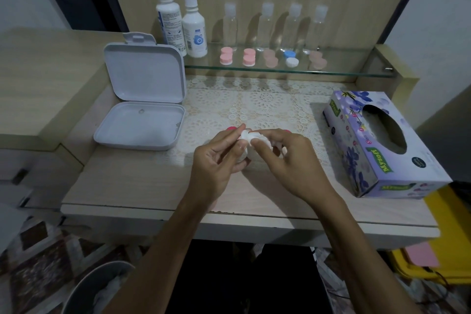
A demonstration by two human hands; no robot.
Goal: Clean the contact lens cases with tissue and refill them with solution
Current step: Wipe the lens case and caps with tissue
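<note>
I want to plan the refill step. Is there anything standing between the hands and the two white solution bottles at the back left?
Nothing visible blocks that path. The left hand and right hand hold a tissue over the lace mat. Between them and the solution bottles lies only bare mat. The open white box sits left of that line.

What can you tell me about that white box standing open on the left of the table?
The white box looks like smooth plastic, rectangular with rounded corners. It is hinged open: the shallow base lies flat on the table, half on the lace mat, and the lid stands nearly upright behind it, with a small hanging tab on top. The base looks almost empty, apart from a small round mark near its far edge. Neither hand touches it.
</note>
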